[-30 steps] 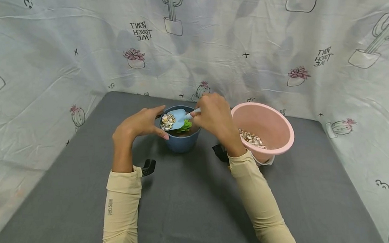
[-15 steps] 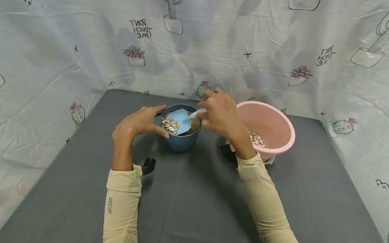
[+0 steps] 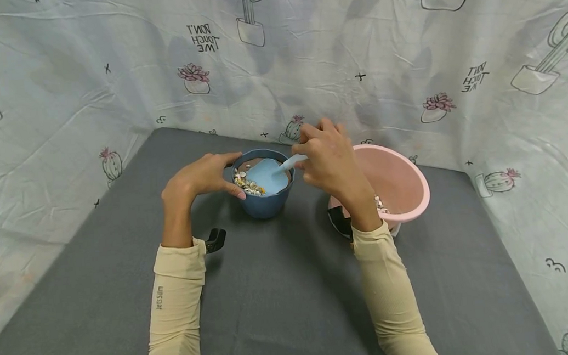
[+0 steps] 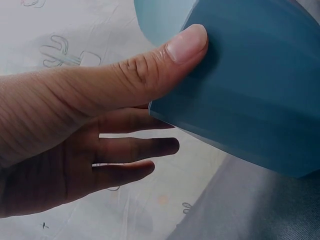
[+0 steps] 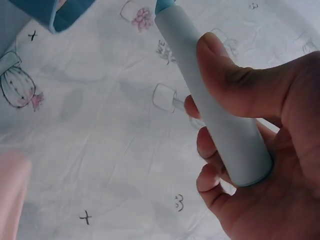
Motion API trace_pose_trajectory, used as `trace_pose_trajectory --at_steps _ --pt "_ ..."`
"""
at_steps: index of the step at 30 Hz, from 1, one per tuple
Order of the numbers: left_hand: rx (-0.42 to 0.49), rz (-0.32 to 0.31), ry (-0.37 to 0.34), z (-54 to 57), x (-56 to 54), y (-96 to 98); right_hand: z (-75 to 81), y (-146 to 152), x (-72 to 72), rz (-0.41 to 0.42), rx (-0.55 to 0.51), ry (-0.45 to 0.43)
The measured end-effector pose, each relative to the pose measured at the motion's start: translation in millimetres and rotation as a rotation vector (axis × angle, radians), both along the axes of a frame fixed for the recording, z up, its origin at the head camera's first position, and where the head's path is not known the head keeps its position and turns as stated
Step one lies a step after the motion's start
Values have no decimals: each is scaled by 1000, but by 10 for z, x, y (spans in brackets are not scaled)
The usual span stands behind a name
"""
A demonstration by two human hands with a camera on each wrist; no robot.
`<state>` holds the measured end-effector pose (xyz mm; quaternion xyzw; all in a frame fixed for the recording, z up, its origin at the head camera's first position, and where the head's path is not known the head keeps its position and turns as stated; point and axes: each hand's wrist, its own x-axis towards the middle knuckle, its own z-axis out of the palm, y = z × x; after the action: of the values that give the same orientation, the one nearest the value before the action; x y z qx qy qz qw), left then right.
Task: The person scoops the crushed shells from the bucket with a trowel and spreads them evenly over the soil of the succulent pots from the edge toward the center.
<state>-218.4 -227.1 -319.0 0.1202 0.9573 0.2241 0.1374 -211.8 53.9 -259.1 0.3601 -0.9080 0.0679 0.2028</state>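
A blue flowerpot (image 3: 266, 206) stands on the grey table, holding soil and small pale stones (image 3: 249, 186). My left hand (image 3: 192, 178) holds its left rim; in the left wrist view the thumb lies on the pot's outer wall (image 4: 250, 90), other fingers stretched beyond it. My right hand (image 3: 329, 155) grips the handle of a light blue hand shovel (image 3: 268, 176), tilted with its blade inside the pot, next to the stones. In the right wrist view fingers and thumb wrap the pale handle (image 5: 215, 110). The blade hides the green plant.
A pink bucket (image 3: 403, 183) with stones at its bottom stands right of the pot, partly behind the right forearm. A cactus-print cloth (image 3: 305, 60) hangs behind the table (image 3: 273, 299). A black wrist mount (image 3: 215, 240) sticks out from the left sleeve.
The right hand has moved right and up, drawing the shovel back and tilting it steeper. Stones slid off the blade into the pot's left side. The left hand stays at the rim.
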Motion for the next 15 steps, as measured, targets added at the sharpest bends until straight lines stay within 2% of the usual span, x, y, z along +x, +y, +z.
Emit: trace_pose_trajectory --at_steps 8,15 --pt "-6 -10 -18 5 7 -15 27 -2 52 13 -14 83" --pt "10 -66 -51 39 18 8 -32 21 87 49 -120 170"
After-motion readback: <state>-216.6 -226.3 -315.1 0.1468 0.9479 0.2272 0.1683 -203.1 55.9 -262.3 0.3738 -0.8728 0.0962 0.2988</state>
